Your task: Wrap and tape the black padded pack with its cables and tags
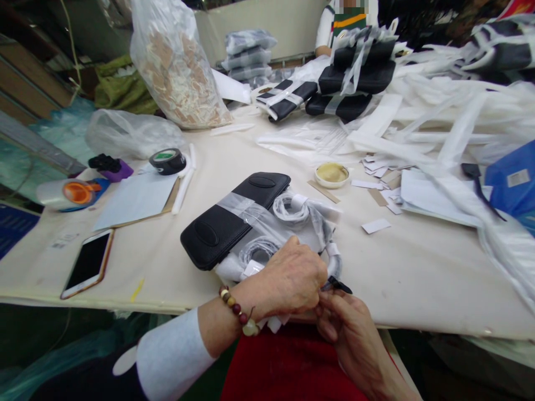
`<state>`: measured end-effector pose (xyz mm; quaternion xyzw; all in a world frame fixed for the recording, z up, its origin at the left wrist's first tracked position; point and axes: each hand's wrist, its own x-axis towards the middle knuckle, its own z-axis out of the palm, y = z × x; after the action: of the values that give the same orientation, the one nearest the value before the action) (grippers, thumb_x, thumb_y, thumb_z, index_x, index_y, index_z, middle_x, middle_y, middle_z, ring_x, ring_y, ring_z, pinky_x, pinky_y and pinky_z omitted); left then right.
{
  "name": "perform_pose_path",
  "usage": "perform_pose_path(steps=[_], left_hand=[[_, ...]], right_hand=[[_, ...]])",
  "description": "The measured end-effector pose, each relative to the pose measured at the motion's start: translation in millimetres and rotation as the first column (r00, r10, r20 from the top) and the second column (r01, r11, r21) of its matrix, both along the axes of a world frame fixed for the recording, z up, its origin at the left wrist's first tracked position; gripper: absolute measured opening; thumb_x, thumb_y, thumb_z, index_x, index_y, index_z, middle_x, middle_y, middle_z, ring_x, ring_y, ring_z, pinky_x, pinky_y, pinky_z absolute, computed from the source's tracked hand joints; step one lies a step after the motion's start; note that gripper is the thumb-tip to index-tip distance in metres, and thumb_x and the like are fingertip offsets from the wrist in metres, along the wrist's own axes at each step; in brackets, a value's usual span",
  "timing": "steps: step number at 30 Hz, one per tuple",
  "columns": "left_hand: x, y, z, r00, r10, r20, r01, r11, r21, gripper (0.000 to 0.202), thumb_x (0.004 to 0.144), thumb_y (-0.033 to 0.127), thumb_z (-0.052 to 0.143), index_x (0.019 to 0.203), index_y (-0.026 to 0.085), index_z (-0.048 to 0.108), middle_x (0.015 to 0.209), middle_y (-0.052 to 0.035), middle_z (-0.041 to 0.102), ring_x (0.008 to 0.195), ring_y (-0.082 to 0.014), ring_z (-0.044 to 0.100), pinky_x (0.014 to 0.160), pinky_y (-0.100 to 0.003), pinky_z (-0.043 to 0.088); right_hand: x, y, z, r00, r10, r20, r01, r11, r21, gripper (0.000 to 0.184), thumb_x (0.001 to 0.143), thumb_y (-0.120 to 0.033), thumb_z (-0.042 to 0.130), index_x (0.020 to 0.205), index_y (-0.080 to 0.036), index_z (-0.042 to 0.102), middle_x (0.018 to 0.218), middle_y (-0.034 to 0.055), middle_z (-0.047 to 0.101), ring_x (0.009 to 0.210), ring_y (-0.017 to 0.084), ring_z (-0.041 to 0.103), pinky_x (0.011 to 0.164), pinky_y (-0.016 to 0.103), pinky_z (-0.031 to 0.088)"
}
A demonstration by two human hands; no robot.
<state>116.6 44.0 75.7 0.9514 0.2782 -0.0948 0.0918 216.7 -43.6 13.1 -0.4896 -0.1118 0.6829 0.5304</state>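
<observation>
My left hand point(288, 275), with a beaded bracelet point(236, 309) at the wrist, is closed at the table's front edge. My right hand point(349, 323) meets it there, thumb and fingers pinched together. Whatever lies between their fingertips is hidden or too small to name. Just above the fingertips is a small black piece point(339, 285), close to a grey cable loop point(334, 259). Beyond my left hand lies a black padded case point(209, 236) with a clear plastic band point(240, 207) across it. Coiled white cables point(288, 207) in clear plastic rest against its near side.
A phone point(88, 262), paper sheets point(137, 200), black tape roll point(168, 160) and clear tape roll point(62, 194) lie left. A shallow round dish point(331, 174) and paper slips point(376, 225) lie right. Banded black cases point(357, 75) and a stuffed plastic bag point(175, 67) stand behind; a person point(326, 28) is opposite.
</observation>
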Motion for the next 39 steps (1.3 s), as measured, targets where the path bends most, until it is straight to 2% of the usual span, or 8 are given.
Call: perform_pose_path(steps=[8, 12, 14, 16, 22, 28, 33, 39], left_hand=[[5, 6, 4.4, 1.000, -0.004, -0.016, 0.003, 0.999, -0.051, 0.008, 0.064, 0.011, 0.056, 0.059, 0.016, 0.060, 0.062, -0.0064, 0.065, 0.060, -0.0220, 0.059, 0.058, -0.035, 0.032], [5, 7, 0.8, 1.000, 0.001, 0.000, -0.001, 0.999, -0.039, 0.009, 0.063, 0.010, 0.056, 0.059, 0.016, 0.061, 0.061, -0.0078, 0.065, 0.059, -0.0235, 0.060, 0.058, -0.035, 0.034], [4, 7, -1.8, 0.999, -0.010, 0.038, 0.010, 1.000, -0.016, 0.009, 0.065, 0.012, 0.055, 0.060, 0.016, 0.062, 0.061, -0.0083, 0.065, 0.057, -0.0234, 0.059, 0.057, -0.036, 0.034], [4, 7, -3.2, 0.997, -0.018, 0.072, 0.017, 1.000, 0.011, 0.010, 0.066, 0.013, 0.054, 0.061, 0.016, 0.062, 0.061, -0.0086, 0.066, 0.056, -0.0234, 0.059, 0.057, -0.036, 0.034], [3, 0, 1.7, 1.000, 0.002, 0.028, -0.002, 1.000, 0.003, 0.010, 0.065, 0.013, 0.053, 0.058, 0.015, 0.060, 0.061, -0.0080, 0.065, 0.057, -0.0225, 0.058, 0.059, -0.036, 0.035], [2, -4, 5.7, 0.999, 0.009, 0.040, -0.009, 1.000, -0.011, 0.010, 0.068, 0.012, 0.052, 0.061, 0.015, 0.059, 0.066, -0.0075, 0.064, 0.065, -0.0223, 0.060, 0.066, -0.035, 0.039], [1, -3, 7.5, 1.000, 0.029, 0.013, -0.028, 0.999, -0.029, 0.009, 0.067, 0.011, 0.051, 0.063, 0.014, 0.059, 0.068, -0.0081, 0.064, 0.069, -0.0223, 0.060, 0.071, -0.036, 0.039], [-1, -5, 5.1, 0.999, 0.038, 0.026, -0.037, 0.999, -0.021, 0.011, 0.069, 0.013, 0.050, 0.065, 0.014, 0.060, 0.072, -0.0087, 0.064, 0.074, -0.0241, 0.060, 0.074, -0.038, 0.040]], right_hand=[[6, 4, 6.4, 0.997, 0.080, 0.018, -0.078, 0.994, -0.079, 0.044, 0.055, -0.047, 0.078, 0.051, -0.010, 0.054, 0.047, -0.0020, 0.050, 0.032, -0.001, 0.030, 0.036, 0.017, 0.017], [10, 8, 10.4, 0.995, 0.103, -0.018, -0.104, 0.989, -0.108, 0.042, 0.051, -0.044, 0.080, 0.053, -0.011, 0.053, 0.037, -0.0067, 0.040, 0.030, 0.000, 0.026, 0.034, 0.015, 0.016], [13, 11, 12.1, 0.990, 0.125, -0.067, -0.133, 0.981, -0.140, 0.041, 0.048, -0.040, 0.081, 0.052, -0.012, 0.052, 0.035, -0.0085, 0.037, 0.029, -0.001, 0.024, 0.032, 0.014, 0.015], [16, 15, 13.3, 0.980, 0.160, -0.122, -0.179, 0.969, -0.168, 0.037, 0.047, -0.034, 0.081, 0.053, -0.011, 0.052, 0.038, -0.0077, 0.042, 0.029, -0.003, 0.022, 0.031, 0.012, 0.013], [23, 20, 12.2, 0.947, 0.219, -0.233, -0.273, 0.934, -0.231, 0.020, 0.056, -0.018, 0.070, 0.057, -0.011, 0.052, 0.047, -0.0065, 0.047, 0.031, -0.005, 0.021, 0.031, 0.010, 0.012], [20, 15, 14.8, 0.978, 0.192, -0.081, -0.204, 0.959, -0.196, 0.029, 0.050, -0.028, 0.074, 0.053, -0.012, 0.050, 0.044, -0.0072, 0.045, 0.031, -0.004, 0.021, 0.032, 0.012, 0.011], [19, 13, 19.2, 0.981, 0.191, -0.045, -0.196, 0.963, -0.184, 0.037, 0.045, -0.036, 0.077, 0.050, -0.014, 0.048, 0.039, -0.0092, 0.038, 0.031, -0.003, 0.021, 0.035, 0.015, 0.011], [23, 7, 15.0, 0.977, 0.204, -0.069, -0.210, 0.974, -0.091, 0.034, 0.054, -0.036, 0.076, 0.057, -0.011, 0.054, 0.047, -0.0061, 0.044, 0.035, -0.001, 0.027, 0.037, 0.016, 0.014]])
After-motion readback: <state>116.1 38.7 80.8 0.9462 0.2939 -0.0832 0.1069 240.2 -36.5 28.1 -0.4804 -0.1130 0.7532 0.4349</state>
